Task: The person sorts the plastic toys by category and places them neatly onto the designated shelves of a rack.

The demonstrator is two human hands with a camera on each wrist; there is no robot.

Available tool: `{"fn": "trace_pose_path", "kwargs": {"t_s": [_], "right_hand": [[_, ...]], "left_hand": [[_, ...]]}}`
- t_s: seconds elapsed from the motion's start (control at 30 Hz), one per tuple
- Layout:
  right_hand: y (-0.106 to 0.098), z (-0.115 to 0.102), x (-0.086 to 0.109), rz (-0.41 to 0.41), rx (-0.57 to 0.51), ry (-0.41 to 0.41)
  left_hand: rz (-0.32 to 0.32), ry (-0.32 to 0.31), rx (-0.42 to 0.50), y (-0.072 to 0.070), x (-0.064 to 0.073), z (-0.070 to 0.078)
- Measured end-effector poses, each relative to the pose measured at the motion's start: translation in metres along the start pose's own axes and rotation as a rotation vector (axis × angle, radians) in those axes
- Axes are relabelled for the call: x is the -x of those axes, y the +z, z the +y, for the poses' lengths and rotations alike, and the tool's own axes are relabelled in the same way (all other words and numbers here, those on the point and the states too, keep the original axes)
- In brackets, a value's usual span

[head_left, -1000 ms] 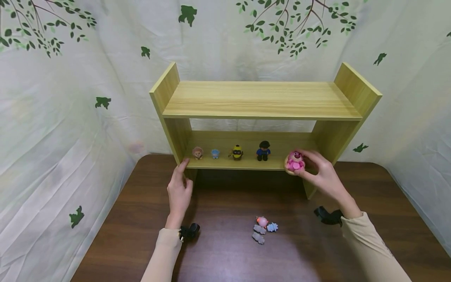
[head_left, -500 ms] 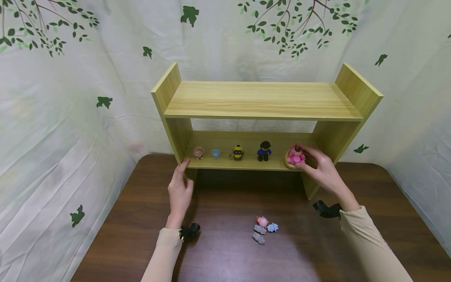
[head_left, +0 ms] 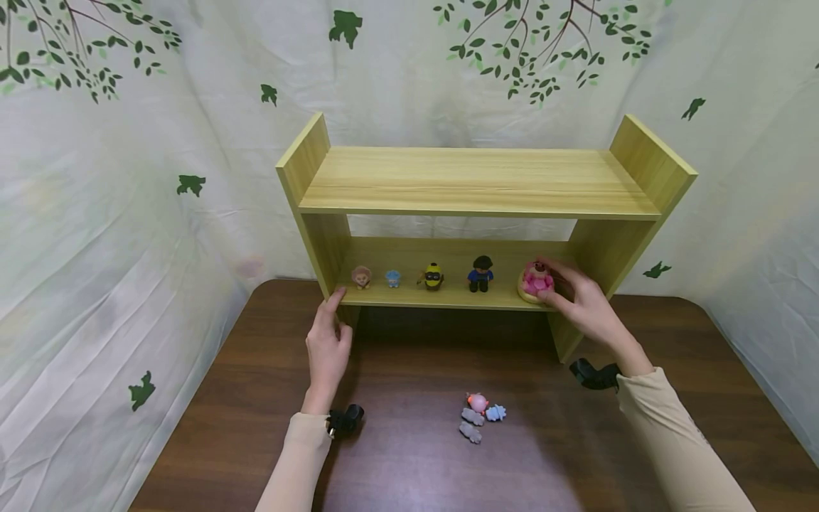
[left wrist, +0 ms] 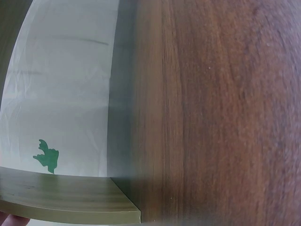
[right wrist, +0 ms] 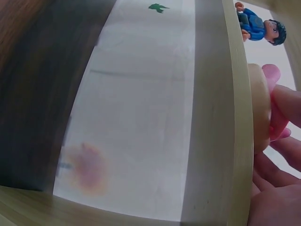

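Observation:
In the head view my right hand (head_left: 585, 306) pinches a pink bear figurine (head_left: 536, 279) on a round cream base. The base sits at the right front of the wooden rack's middle shelf (head_left: 441, 301). The right wrist view shows the fingers around the pink figurine (right wrist: 277, 113) and its cream base (right wrist: 260, 108) at the board's edge. My left hand (head_left: 328, 352) touches the shelf's left front corner with an extended finger. In the left wrist view only fingertips (left wrist: 13, 220) show beside the side panel (left wrist: 70, 197).
Along the shelf stand a brown-maned figurine (head_left: 361, 277), a small blue one (head_left: 393, 279), a yellow one (head_left: 433, 276) and a dark-haired doll (head_left: 480, 274). Pink (head_left: 477, 403), light blue (head_left: 495, 412) and grey figurines (head_left: 470, 432) lie on the brown table (head_left: 397, 469).
The right hand has moved the pink bear figurine slightly back and up onto the shelf, and its base has gone from tilted to flatter. The left hand stays at the corner.

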State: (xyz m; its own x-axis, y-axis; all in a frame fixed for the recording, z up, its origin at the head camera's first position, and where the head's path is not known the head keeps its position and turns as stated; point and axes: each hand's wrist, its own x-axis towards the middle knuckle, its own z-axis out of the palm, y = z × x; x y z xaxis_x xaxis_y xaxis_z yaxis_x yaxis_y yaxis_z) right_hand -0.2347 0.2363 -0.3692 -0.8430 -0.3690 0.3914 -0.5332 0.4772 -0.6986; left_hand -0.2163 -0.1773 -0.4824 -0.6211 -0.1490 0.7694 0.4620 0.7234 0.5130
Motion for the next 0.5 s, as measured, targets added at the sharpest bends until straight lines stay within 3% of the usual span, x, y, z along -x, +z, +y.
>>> {"fn": "trace_pose_path", "kwargs": {"t_s": [0.5], "right_hand": [[-0.0022,0.0001,-0.0017,-0.033,0.017,0.080]], "left_hand": [[-0.010,-0.007,0.003,-0.0002,0.0001,-0.0008]]}}
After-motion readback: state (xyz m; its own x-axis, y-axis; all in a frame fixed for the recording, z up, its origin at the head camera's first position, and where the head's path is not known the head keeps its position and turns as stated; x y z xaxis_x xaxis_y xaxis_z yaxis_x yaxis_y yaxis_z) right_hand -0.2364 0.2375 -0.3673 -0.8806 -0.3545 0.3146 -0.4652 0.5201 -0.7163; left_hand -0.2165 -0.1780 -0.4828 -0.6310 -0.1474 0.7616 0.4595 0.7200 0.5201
